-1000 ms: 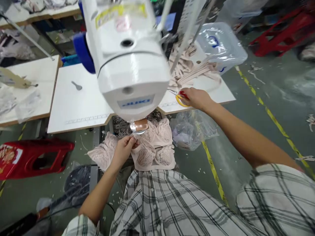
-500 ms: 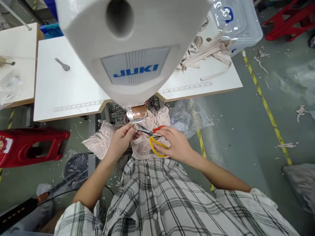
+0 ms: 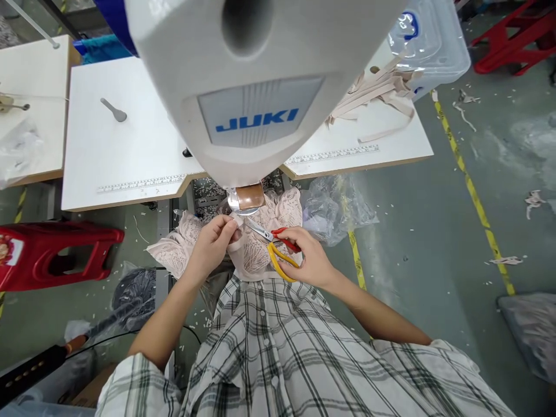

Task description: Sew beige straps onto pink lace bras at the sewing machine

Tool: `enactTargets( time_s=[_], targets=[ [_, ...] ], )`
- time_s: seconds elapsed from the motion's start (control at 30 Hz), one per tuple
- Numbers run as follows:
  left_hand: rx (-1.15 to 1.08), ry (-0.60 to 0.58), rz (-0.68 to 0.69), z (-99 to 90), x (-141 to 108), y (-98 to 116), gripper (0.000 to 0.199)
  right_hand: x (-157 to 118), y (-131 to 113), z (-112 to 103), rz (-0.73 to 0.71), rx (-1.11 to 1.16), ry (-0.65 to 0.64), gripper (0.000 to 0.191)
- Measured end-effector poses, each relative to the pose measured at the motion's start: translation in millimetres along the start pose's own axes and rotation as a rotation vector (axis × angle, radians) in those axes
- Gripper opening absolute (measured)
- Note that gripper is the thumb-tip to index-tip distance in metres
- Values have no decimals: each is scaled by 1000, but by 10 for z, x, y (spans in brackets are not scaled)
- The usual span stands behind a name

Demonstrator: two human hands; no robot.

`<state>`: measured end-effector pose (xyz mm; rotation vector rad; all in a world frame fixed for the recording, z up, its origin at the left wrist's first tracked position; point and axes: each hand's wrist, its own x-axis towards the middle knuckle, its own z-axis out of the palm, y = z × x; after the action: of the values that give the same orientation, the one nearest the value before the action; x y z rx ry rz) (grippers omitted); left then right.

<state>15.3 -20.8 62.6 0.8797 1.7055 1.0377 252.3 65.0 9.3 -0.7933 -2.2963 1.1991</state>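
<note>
Below the sewing machine [image 3: 260,121], over pale lace [image 3: 254,255], the left hand [image 3: 212,246] pinches a fabric band [image 3: 236,245], likely light and limp, which I'd hold near its edge, while the right hand [image 3: 310,258] grips scissors [image 3: 266,234].

Well left of my left hand [image 3: 214,243] I see a red stool [image 3: 69,233]. Just beyond my right hand [image 3: 307,258] lies a crumpled clear plastic bag [image 3: 341,205]; farther out, on that hand's right, I see a lidded clear box [image 3: 434,46] and yellow floor tape [image 3: 475,201].

The shirt [image 3: 321,370] is white with dark green and grey checks, pale front buttons [image 3: 274,381] and elbow-length sleeves [image 3: 138,385].
</note>
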Motion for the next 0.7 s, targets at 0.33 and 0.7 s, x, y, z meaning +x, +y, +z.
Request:
enactTargets(
  time_s=[0.33,0.7],
  targets=[
    [98,3,-16,-60,10,10,27,222,-93,172,43,66,-71,42],
    [92,114,35,-100,35,-3,26,30,54,105,174,108,-7,31]
  ],
)
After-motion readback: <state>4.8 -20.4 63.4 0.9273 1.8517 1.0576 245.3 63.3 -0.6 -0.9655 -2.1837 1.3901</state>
